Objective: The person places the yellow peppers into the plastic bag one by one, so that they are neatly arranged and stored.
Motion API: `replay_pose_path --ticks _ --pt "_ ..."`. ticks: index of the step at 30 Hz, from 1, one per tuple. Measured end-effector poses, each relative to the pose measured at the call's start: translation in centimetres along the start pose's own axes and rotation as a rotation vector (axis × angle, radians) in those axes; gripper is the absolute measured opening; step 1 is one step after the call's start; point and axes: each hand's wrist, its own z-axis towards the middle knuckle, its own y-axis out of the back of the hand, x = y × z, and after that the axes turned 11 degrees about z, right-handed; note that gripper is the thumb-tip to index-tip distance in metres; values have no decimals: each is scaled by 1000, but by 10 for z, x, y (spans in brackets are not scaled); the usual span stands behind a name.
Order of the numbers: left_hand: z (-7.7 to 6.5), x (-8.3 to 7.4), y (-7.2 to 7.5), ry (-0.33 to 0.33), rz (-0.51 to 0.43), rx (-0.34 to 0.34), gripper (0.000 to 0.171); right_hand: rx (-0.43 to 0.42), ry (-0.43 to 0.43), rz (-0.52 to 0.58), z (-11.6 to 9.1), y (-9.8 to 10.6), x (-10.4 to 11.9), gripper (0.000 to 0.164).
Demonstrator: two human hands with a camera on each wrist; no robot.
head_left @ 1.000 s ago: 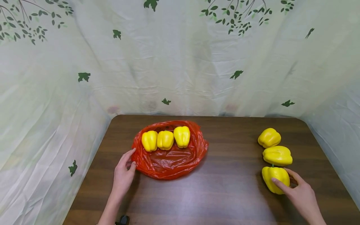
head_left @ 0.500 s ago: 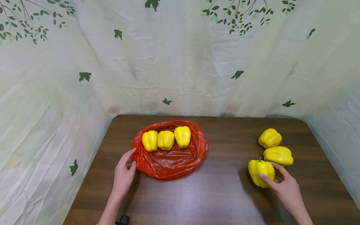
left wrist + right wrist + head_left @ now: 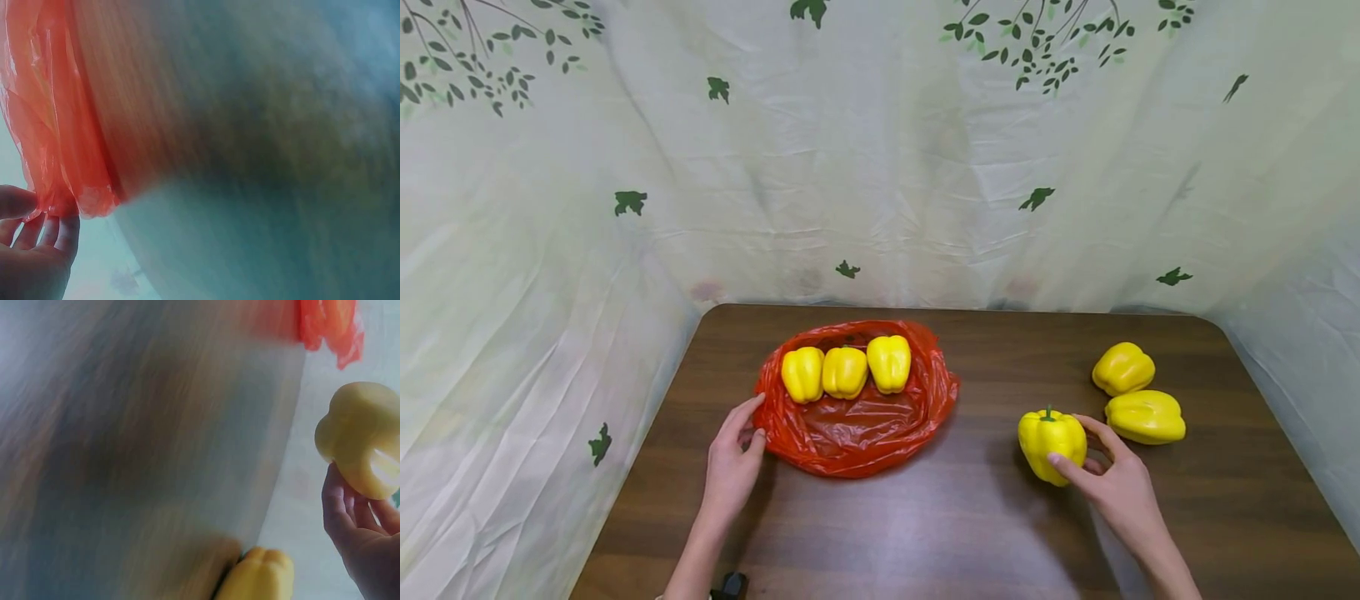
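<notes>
While the right hand (image 3: 1122, 486) has a pepper (image 3: 1049, 442) pinched above the table (image 3: 925, 533) — thumb on the near side, fingers beyond — I'd go snug rather than hard, since that skin looks slick. The left hand (image 3: 732, 462) pinches the left rim of the bag (image 3: 850, 463), which should steady it. I'd lower into the front half, short of the three peppers (image 3: 845, 373) inside. Two others (image 3: 1145, 417) lie off right.

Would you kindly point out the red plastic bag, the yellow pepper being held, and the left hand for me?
Red plastic bag (image 3: 853, 463): head view, on its near rim.
Held yellow pepper (image 3: 1042, 446): head view, on the middle of its side, below the stem.
Left hand (image 3: 733, 461): head view, on the middle of the hand.
</notes>
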Motion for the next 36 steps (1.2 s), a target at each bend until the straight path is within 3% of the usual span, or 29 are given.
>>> replay_pose_path --ticks 8,21,31,36 --pt "-1 -1 0 5 -6 7 53 46 50 113 -1 -21 8 73" --pt "0 -2 1 -6 1 -11 52 114 147 188 -1 -50 23 69" --pt "1 -1 1 -15 8 -13 54 202 270 252 4 -72 39 65" --pt "0 -1 0 -20 8 -21 55 244 283 273 7 -85 48 64"
